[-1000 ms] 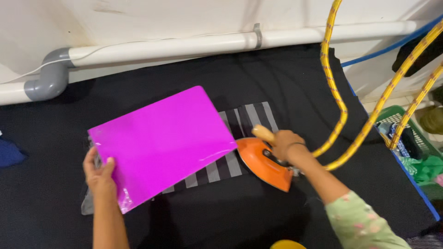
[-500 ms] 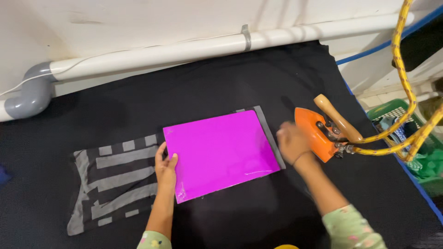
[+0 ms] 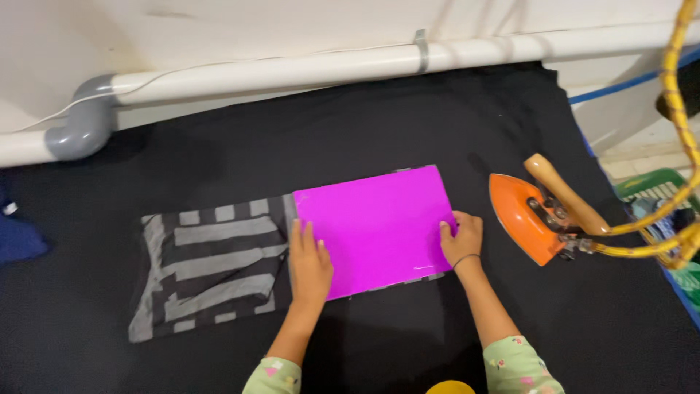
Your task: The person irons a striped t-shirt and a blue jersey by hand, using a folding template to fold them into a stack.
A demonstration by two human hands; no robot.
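I see my two hands lying flat on a bright pink board (image 3: 375, 228). The pink board rests on a striped cloth (image 3: 208, 264), dark with grey bars, and covers the cloth's right part. Its long side runs left to right, tipped up a little at the right end.

My left hand (image 3: 309, 264) is spread out, fingers open, pressing down on the board's left edge, right where the board meets the striped cloth. It grips nothing. My right hand (image 3: 461, 238) is at the board's right edge, fingers curled over that edge, so it seems to pinch the board lightly.

The striped cloth sticks out to the left of my left hand. So my left hand is the one closer to it.

An orange iron (image 3: 526, 216) with a wooden handle sits just to the right of my right hand, near but not touching. A yellow cord (image 3: 674, 80) runs up from it.

All of this lies on a black counter (image 3: 379, 124). At the far right I see a green basket (image 3: 652, 186), but I cannot tell what is in it.
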